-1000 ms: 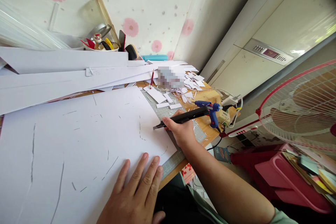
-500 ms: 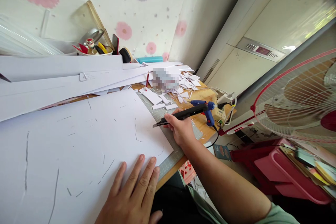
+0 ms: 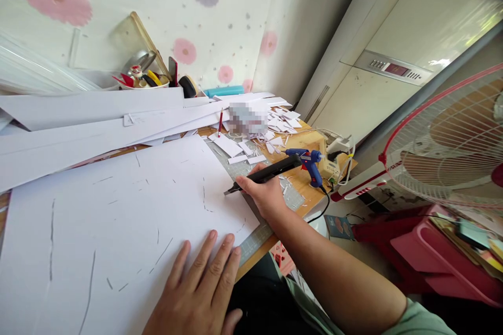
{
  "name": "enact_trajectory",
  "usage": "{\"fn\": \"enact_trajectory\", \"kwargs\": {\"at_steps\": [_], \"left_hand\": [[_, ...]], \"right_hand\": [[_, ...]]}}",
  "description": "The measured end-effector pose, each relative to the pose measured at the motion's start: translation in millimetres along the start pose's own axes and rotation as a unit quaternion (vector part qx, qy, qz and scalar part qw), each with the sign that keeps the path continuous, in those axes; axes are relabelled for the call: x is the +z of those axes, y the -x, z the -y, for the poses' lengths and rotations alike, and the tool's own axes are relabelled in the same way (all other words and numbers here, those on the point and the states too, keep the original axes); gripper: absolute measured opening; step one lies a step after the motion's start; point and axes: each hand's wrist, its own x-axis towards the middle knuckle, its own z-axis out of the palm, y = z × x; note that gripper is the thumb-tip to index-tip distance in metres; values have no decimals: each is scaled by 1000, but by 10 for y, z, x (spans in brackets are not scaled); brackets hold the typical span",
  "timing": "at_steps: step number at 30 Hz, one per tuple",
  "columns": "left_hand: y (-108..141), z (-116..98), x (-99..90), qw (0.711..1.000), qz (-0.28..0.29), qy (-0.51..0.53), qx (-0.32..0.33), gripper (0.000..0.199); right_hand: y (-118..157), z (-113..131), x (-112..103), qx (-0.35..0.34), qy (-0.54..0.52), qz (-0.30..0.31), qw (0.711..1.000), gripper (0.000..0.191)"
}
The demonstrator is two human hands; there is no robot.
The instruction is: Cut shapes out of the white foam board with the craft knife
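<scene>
A large white sheet (image 3: 118, 220) with dark dashes and curved lines covers the near part of the table. My left hand (image 3: 200, 282) lies flat on its lower right part, fingers stretched out. My right hand (image 3: 263, 193) is closed around a black utility knife (image 3: 271, 169) over the sheet's right side. The knife's blade points left, its tip at or just above the sheet; I cannot tell whether it touches. Under the sheet's right edge shows a grey-green cutting mat (image 3: 251, 246).
Cut white scraps (image 3: 281, 120) and a red pencil (image 3: 220, 123) are behind the sheet. A blue glue gun (image 3: 310, 165) rests at the right by a power strip (image 3: 330, 167). Long white strips (image 3: 90, 138) lie along the back. A fan (image 3: 444, 141) stands at the right.
My right hand has moved the knife slightly left and down over the sheet. The left hand stays flat in about the same place. The view has shifted a little.
</scene>
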Motion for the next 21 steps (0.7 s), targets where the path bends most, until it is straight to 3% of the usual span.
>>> {"fn": "enact_trajectory", "kwargs": {"at_steps": [9,13,18,21], "left_hand": [[41,-14,-14,999,40,-12,-12,58],[40,-18,-8,999,32,-10,-15,57],[24,11,14,999,14,-27,27,58],[32,8,15,1000,21,-22,6,59]], "right_hand": [[-1,23,-7,3,15,-6,1000,36],[-2,23,-26,0,16,4,1000,36],[-8,21,-52,3,12,10,1000,36],[-14,41,-82,4,19,13,1000,35]]}}
